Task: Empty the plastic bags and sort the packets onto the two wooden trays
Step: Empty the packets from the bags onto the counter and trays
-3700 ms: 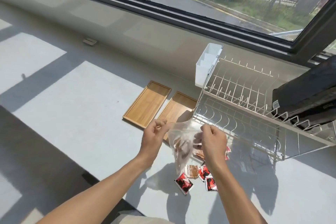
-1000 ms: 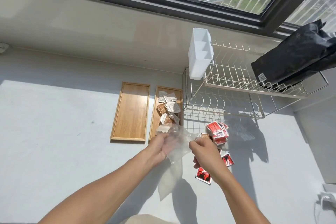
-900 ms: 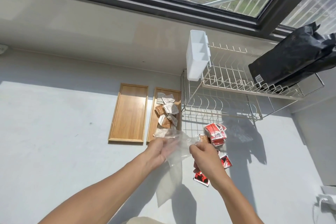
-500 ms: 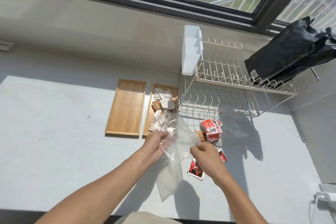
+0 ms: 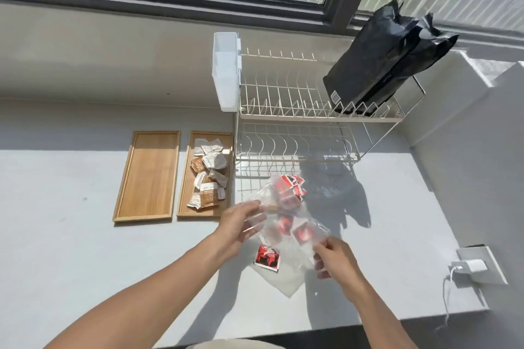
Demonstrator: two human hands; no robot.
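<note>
Two wooden trays lie side by side on the grey counter. The left tray point(image 5: 147, 178) holds nothing. The right tray point(image 5: 188, 178) carries several brown and white packets point(image 5: 208, 176). A clear plastic bag point(image 5: 283, 221) is stretched between my hands above the red packets point(image 5: 290, 188) in front of the rack. My left hand point(image 5: 238, 225) grips its left edge with fingers spread. My right hand point(image 5: 336, 261) pinches its lower right corner. One red packet point(image 5: 266, 255) lies on a second flat clear bag point(image 5: 286, 278) on the counter.
A two-tier wire dish rack point(image 5: 297, 116) stands right of the trays, with a white cutlery holder point(image 5: 226, 71) on its left end and black bags point(image 5: 382, 56) on its top tier. A wall socket with a white charger point(image 5: 472, 265) sits at the right.
The clear bag has swung right, from over the right tray to over the red packets. My hands have moved apart, the right one dropping toward the lower right.
</note>
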